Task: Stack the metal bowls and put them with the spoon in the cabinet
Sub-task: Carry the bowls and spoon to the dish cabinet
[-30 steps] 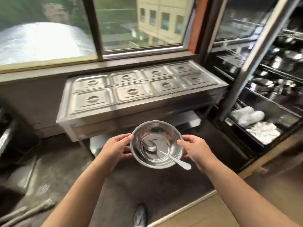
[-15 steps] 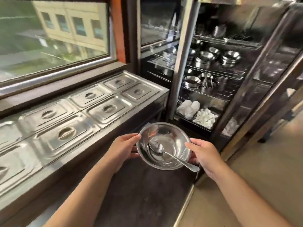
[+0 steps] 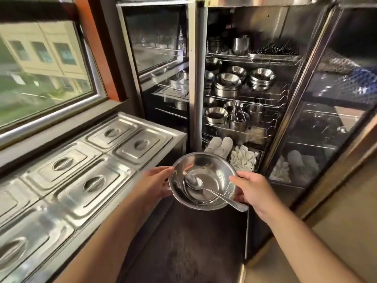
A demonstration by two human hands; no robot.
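I hold the stacked metal bowls [image 3: 212,168] in front of me at waist height. My left hand [image 3: 155,183] grips the left rim and my right hand [image 3: 252,189] grips the right rim. A metal spoon [image 3: 206,188] lies inside the top bowl, its handle sticking out over the rim toward my right hand. Straight ahead stands the open steel cabinet [image 3: 195,78] with wire shelves. Stacks of metal bowls [image 3: 227,83] sit on its middle shelf.
A steel counter with several lidded pans [image 3: 98,160] runs along the window on my left. The cabinet's glass door [image 3: 318,123] hangs open on the right. White spoons in a tray [image 3: 244,160] and rolled white cloths [image 3: 221,145] fill the lowest shelf. More bowls and cups [image 3: 218,116] stand above.
My view has swung right from the lidded counter toward the open cabinet, which is now closer and straight ahead. Both hands keep the same hold on the bowls, spoon still inside.
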